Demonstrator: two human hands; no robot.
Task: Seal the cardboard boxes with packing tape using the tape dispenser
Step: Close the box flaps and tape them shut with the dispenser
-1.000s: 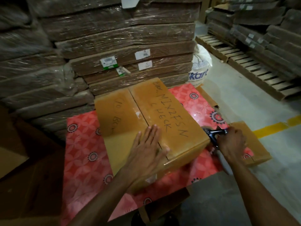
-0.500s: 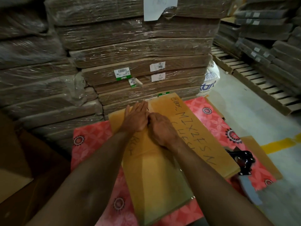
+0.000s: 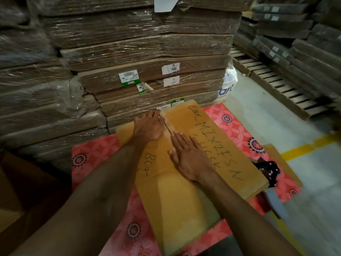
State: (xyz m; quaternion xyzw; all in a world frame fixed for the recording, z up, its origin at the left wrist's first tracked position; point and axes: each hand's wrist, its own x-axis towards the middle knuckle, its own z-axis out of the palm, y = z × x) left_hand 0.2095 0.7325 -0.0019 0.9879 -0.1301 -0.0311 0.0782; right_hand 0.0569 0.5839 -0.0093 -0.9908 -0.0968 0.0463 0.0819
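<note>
A brown cardboard box (image 3: pixel 230 150) with black handwriting lies on a red flowered cloth (image 3: pixel 94 154). Clear tape runs along its centre seam. My left hand (image 3: pixel 147 126) rests flat at the seam's far end, fingers straight. Nearer to me, my right hand (image 3: pixel 190 157) presses flat on the seam, fingers spread. The black tape dispenser (image 3: pixel 269 170) lies on the cloth just right of the box, and neither hand touches it.
Shrink-wrapped stacks of flat cardboard (image 3: pixel 144 58) rise right behind the box. Wooden pallets (image 3: pixel 276 84) with more stacks stand at the right. A yellow floor line (image 3: pixel 302 148) crosses the pale concrete on the right. A flat piece of cardboard (image 3: pixel 284 163) lies under the dispenser.
A second ago my right hand held the dispenser beside the box; it has put it down. Both hands went to the seam's far end, then the right hand slid back toward me.
</note>
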